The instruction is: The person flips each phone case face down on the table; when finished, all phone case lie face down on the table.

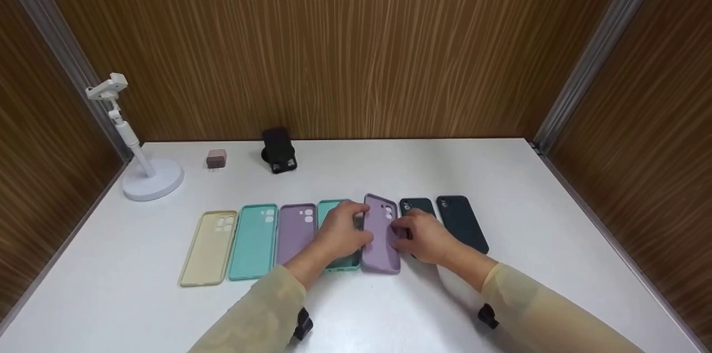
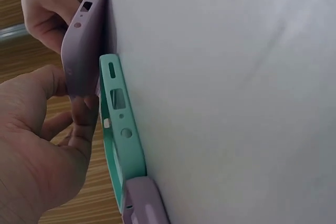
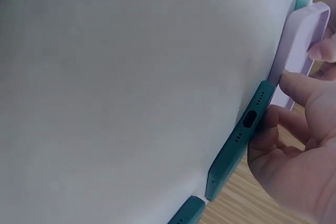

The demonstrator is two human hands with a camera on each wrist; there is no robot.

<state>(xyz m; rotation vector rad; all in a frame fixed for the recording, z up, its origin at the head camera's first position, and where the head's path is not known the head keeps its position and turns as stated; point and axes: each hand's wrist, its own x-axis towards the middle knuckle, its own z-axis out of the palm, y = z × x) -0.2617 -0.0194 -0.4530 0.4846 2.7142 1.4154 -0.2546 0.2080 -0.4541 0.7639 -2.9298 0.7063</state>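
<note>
Seven phone cases (image 1: 255, 242) lie side by side in a row across the table (image 1: 556, 219) — the fifth from the left (image 1: 381, 233) raised on edge between a person's left hand (image 1: 340, 233) and right hand (image 1: 425, 236). Behind the row, a stand (image 1: 146, 175) sits far left, a small plug (image 1: 216, 159) and a holder (image 1: 278, 150) to its right

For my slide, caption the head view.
Both hands grip a purple phone case amid a row of cases on a white table.
</note>
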